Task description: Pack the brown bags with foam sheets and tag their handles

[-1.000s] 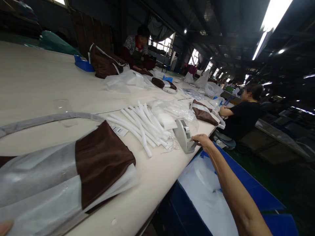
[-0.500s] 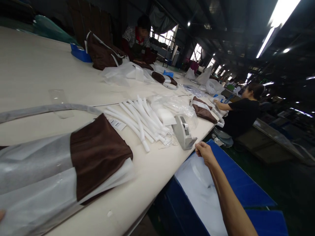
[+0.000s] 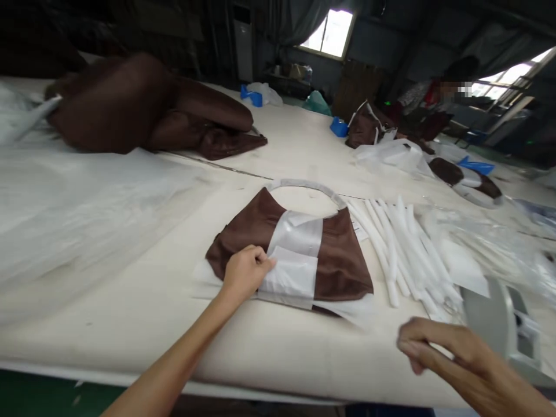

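Note:
A dark brown handbag (image 3: 343,258) lies flat on the table in front of me, its looped handle (image 3: 304,184) covered in pale wrapping. Around its middle runs a translucent white wrapping sheet (image 3: 293,275). My left hand (image 3: 245,269) is closed at the left edge of this sheet, thumb and fingers pinched on it. Off to the right, my right hand (image 3: 447,350) hovers near the table's front edge, fingers pressed together; anything between them is too small or blurred to make out. Beside it stands a grey tape dispenser (image 3: 490,318), partly hidden by that hand.
White foam tubes (image 3: 393,255) lie in a pile right of the bag. Clear plastic bags (image 3: 499,237) spread beyond them. Translucent sheets (image 3: 87,214) cover the left side, with stuffed brown bags (image 3: 130,110) behind. Across the table, a person (image 3: 425,104) bends over more bags.
My view has swung left, from the dispenser to the handbag. My right hand has come away from the dispenser towards the bag. My left hand now shows fully, on the wrapping sheet.

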Demonstrator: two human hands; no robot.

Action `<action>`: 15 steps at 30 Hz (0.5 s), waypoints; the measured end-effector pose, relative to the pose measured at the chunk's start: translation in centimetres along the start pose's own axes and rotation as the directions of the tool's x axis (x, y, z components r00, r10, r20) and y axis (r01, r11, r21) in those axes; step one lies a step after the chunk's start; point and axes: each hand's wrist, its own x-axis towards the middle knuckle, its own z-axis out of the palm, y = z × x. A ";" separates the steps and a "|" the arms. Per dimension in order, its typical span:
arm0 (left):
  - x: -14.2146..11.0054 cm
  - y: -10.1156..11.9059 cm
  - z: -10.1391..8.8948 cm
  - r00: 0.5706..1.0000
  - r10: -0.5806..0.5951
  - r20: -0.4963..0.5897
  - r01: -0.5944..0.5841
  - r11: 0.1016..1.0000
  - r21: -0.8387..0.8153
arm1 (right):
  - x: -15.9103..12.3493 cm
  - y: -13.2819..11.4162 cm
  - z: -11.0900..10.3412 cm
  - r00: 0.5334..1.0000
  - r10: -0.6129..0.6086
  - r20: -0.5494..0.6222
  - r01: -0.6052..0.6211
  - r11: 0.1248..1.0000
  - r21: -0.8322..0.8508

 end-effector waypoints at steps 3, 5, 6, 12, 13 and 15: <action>-0.4 -0.1 0.0 1.000 0.011 -0.006 -0.011 0.999 -0.046 | 6.7 -7.0 0.2 0.937 -0.313 0.153 0.332 0.934 -0.127; -0.5 -0.3 0.0 1.000 0.029 -0.012 -0.030 0.998 -0.056 | 11.0 -9.9 0.8 0.873 -0.405 0.270 0.478 0.820 -0.315; -0.5 -0.4 0.1 0.999 0.037 -0.017 -0.037 0.998 -0.056 | 13.0 -10.9 1.1 0.856 -0.410 0.315 0.513 0.752 -0.414; -0.5 -0.9 0.4 0.999 0.032 -0.002 -0.032 0.995 -0.093 | 20.6 -13.6 3.1 0.872 -0.296 0.389 0.486 0.441 -0.755; -0.5 -0.9 0.4 1.000 0.030 0.002 -0.030 0.994 -0.102 | 21.2 -13.7 3.3 0.871 -0.289 0.398 0.488 0.406 -0.773; -0.6 -1.1 0.5 1.000 0.031 0.002 -0.030 0.993 -0.116 | 21.9 -14.0 3.7 0.866 -0.284 0.412 0.494 0.350 -0.796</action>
